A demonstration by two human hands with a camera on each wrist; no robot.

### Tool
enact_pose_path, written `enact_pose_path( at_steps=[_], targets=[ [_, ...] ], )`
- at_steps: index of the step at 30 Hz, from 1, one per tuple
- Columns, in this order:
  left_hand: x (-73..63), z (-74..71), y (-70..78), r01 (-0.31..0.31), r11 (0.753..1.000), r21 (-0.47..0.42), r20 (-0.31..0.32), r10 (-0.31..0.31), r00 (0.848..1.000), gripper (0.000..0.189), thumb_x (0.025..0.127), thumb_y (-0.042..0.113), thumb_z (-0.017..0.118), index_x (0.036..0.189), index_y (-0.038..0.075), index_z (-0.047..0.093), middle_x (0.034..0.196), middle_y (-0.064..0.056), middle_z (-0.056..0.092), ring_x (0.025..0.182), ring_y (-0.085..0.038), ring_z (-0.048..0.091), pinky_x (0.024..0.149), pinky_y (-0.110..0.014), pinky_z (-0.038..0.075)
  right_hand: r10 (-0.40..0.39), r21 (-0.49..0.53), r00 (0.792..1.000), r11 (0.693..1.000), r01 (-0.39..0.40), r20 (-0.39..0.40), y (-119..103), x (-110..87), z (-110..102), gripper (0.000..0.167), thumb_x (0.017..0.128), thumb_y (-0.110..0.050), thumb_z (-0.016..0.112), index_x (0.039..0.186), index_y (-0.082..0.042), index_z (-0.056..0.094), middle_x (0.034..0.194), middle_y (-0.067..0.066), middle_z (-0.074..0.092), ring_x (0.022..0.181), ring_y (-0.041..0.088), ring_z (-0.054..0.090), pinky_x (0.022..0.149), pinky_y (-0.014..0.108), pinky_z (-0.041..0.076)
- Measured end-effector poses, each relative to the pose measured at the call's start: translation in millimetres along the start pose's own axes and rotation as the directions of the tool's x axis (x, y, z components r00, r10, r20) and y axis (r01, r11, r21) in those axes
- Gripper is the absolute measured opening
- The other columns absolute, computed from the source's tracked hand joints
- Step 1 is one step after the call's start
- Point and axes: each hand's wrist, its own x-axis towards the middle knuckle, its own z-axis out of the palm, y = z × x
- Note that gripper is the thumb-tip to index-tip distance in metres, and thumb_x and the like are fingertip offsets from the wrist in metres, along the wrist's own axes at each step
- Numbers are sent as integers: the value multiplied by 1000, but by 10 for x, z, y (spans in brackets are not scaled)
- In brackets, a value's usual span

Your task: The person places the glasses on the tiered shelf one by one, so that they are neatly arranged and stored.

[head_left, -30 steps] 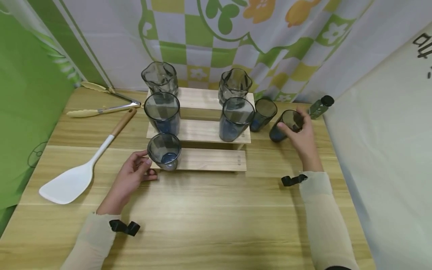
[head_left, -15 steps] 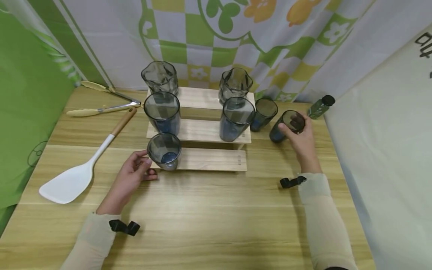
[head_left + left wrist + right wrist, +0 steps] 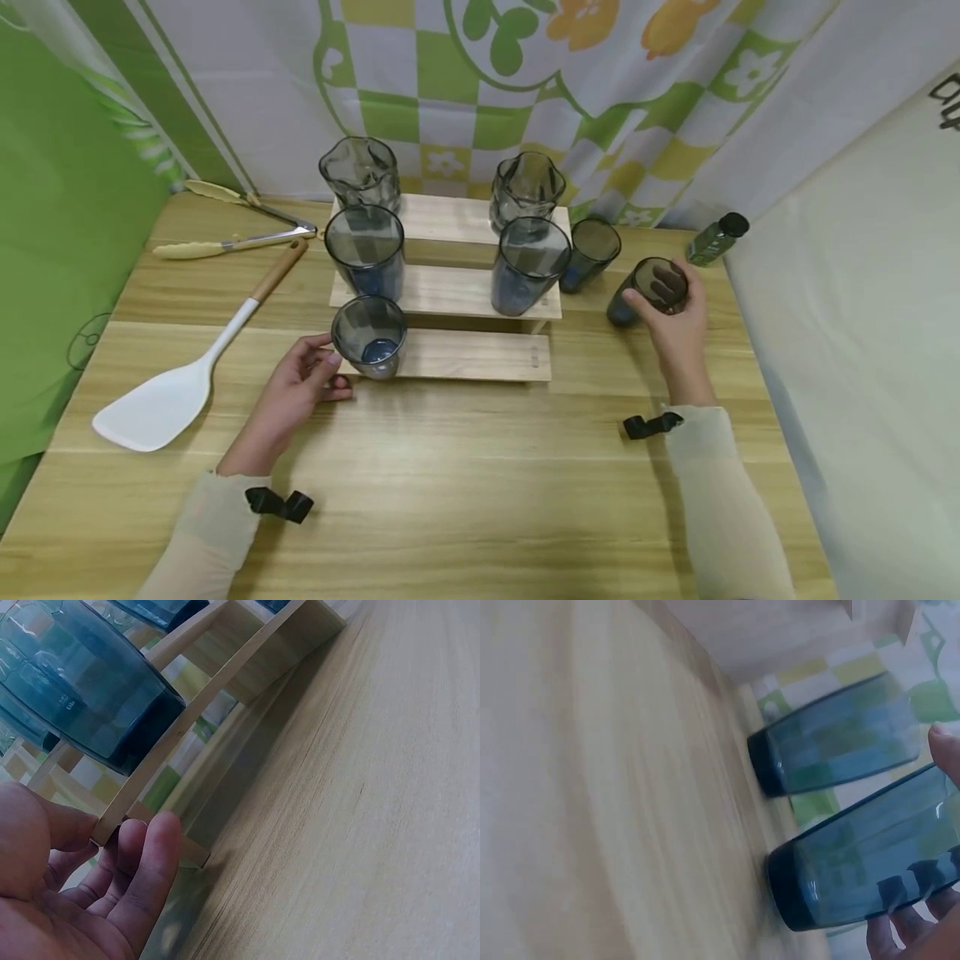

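Note:
My left hand (image 3: pixel 292 383) is at the lowest step's left end of a wooden tiered rack (image 3: pixel 472 354). In the left wrist view its thumb lies on top of the board's corner (image 3: pixel 112 821) and its fingers curl beneath, pinching it. A short dark glass (image 3: pixel 369 337) stands on that step, close to the thumb. At the right, my right hand (image 3: pixel 678 333) grips a tall dark glass (image 3: pixel 626 304) near its rim, thumb on one side and fingers on the other. Whether this glass touches the table cannot be told. A similar glass (image 3: pixel 590 254) stands beside the rack, apart from the held one.
Two tall glasses, left (image 3: pixel 365 250) and right (image 3: pixel 531 267), stand on the middle step. Two wavy glasses, left (image 3: pixel 362 175) and right (image 3: pixel 527 192), stand on the top step. Tongs (image 3: pixel 255 242) and a white spatula (image 3: pixel 161 404) lie left. A small bottle (image 3: pixel 717 239) stands back right.
My right hand and its glass have come slightly nearer to me, away from the small bottle. The left hand keeps its hold on the rack.

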Motion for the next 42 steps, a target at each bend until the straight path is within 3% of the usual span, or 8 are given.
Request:
enact_pose_path(
  at_steps=[9,14,18,25,30,35,39,42],
  targets=[
    [-35,-29,-7,-28,999,-16,-6,28,1000,46,108,14,52,146,-3,34,114,-23,46,87,-20,64,84,-41,64,-231,140,972,964,225,34,-190,-429,167,64,83,2,82,140,-2,53,122,21,60,105,30,59,83,24,58],
    [-20,-41,-24,-17,1000,-3,5,17,1000,48,108,16,53,148,-2,34,116,-24,47,87,-20,64,85,-42,63,-382,183,901,920,347,208,-338,-672,356,68,79,0,85,137,7,52,120,25,59,103,30,61,79,27,58],
    [-6,-38,-39,-17,1000,8,7,17,1000,51,108,19,54,149,-2,33,116,-25,47,87,-20,64,85,-42,63,-459,206,825,888,412,331,-488,-834,573,79,75,-20,93,136,11,52,119,24,61,108,31,60,89,35,56],
    [7,-20,-36,-15,1000,-1,10,15,1000,53,107,21,55,149,-2,33,115,-24,47,87,-19,64,84,-42,63,-420,196,754,907,374,505,-671,-1053,1036,91,72,-45,93,139,2,52,123,17,64,112,30,61,97,38,54],
    [16,2,-17,-5,1000,-21,3,5,1000,51,107,18,55,148,-2,33,113,-22,48,86,-20,64,84,-42,63,-372,93,714,912,398,593,-677,-1117,1346,90,70,-35,97,143,-8,52,128,8,64,115,29,61,100,41,53],
    [27,23,-4,6,1000,-19,3,-6,1000,51,107,19,55,149,-1,33,114,-21,48,87,-20,64,85,-42,63,-350,-20,741,898,440,574,-651,-1130,1539,94,64,-14,100,144,-9,52,130,5,64,116,23,62,103,42,53],
    [23,21,-10,-2,1000,-15,1,2,1000,50,107,18,54,149,-2,33,113,-21,48,87,-19,63,84,-42,63,-329,-80,780,898,434,533,-653,-1127,1621,93,66,-19,99,146,-13,51,130,4,64,116,20,62,100,41,55],
    [14,11,-20,-11,1000,-19,-1,11,1000,50,107,18,54,148,-2,33,112,-21,48,86,-18,63,84,-41,64,-336,-85,778,892,443,531,-675,-1117,1660,94,68,-21,99,148,-13,50,134,4,61,117,20,61,101,40,55]
  ],
)
